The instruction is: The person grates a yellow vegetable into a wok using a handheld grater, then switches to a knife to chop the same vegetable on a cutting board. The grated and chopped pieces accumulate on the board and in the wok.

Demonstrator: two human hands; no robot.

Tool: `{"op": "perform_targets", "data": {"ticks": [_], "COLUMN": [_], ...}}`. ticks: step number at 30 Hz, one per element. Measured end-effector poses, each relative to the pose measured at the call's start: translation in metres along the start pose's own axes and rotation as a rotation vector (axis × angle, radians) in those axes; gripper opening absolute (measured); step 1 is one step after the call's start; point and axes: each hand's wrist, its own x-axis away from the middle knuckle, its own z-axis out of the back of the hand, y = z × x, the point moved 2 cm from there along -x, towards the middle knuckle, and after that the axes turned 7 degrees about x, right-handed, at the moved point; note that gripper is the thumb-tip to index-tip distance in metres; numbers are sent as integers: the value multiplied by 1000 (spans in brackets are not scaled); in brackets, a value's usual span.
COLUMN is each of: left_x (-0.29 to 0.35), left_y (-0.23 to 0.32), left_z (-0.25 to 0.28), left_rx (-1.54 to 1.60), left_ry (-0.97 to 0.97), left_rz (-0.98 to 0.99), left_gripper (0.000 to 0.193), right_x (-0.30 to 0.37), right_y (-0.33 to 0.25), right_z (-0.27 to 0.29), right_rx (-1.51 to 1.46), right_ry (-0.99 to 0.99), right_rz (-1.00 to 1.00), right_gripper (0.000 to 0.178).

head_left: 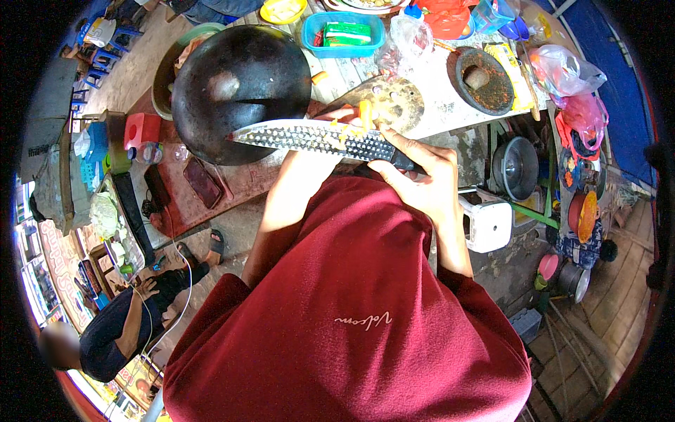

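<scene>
My right hand (429,165) is closed round the black handle of a large kitchen knife (295,136). Its broad dimpled blade points left, with yellow-orange scraps (342,133) clinging to it. Behind the blade is my left hand (309,165); the knife covers most of its fingers, so their grip is hidden. Just past the blade, a yellow-orange food piece (365,112) shows near the fingertips of both hands. Beyond them lies a stained wooden chopping board (404,102). A dark upturned wok (239,77) sits close to the blade's tip.
A stone mortar (485,98) with reddish paste stands to the right. At the far side are a blue basin (309,35) and plastic bags (562,70). A phone (204,181) lies on the table at left. Another person (116,337) is at lower left; a white stool (489,225) stands right.
</scene>
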Motion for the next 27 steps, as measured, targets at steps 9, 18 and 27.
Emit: {"op": "perform_targets", "data": {"ticks": [9, 18, 27], "left_x": [-3, 0, 1], "left_y": [10, 7, 43], "left_z": [2, -6, -6], "left_rx": [-261, 275, -214], "left_ry": [-54, 14, -107], "left_rz": [-33, 178, -30], "left_gripper": [38, 39, 38], "right_x": [0, 2, 1], "right_y": [10, 6, 12], "right_z": [8, -3, 9], "right_rx": [-18, 44, -23], "right_ry": [88, 61, 95], "right_rz": [-44, 37, -113], "right_gripper": [48, 48, 46]}}
